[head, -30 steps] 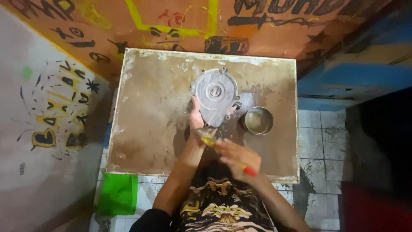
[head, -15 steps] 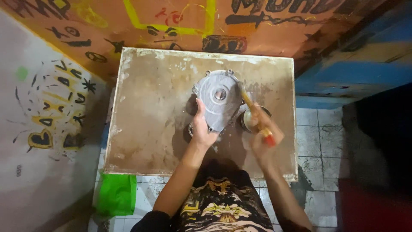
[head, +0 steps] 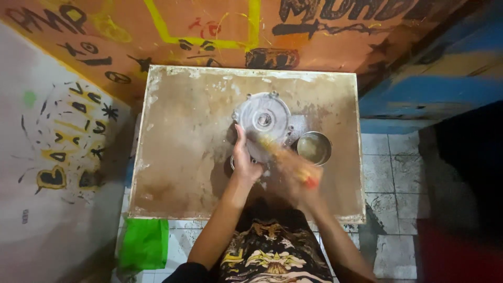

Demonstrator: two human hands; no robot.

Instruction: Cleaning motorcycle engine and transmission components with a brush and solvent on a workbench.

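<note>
A grey metal engine cover (head: 263,121) lies on the worn brown table (head: 183,157). My left hand (head: 242,157) rests on the cover's lower left edge and steadies it. My right hand (head: 298,181), blurred by motion, grips a paintbrush (head: 285,157) with a red-tipped handle. The bristles point up-left onto the cover's lower right face. A small round metal bowl (head: 314,148) holding murky liquid stands just right of the cover.
The table stands against a painted orange wall (head: 209,31) with scribbles. A green bag (head: 145,242) hangs by the table's near left corner. White floor tiles (head: 387,173) show to the right, beside a blue wall (head: 435,89).
My right hand has swung the brush from the bowl back left onto the cover. The left hand stays on the cover's edge.
</note>
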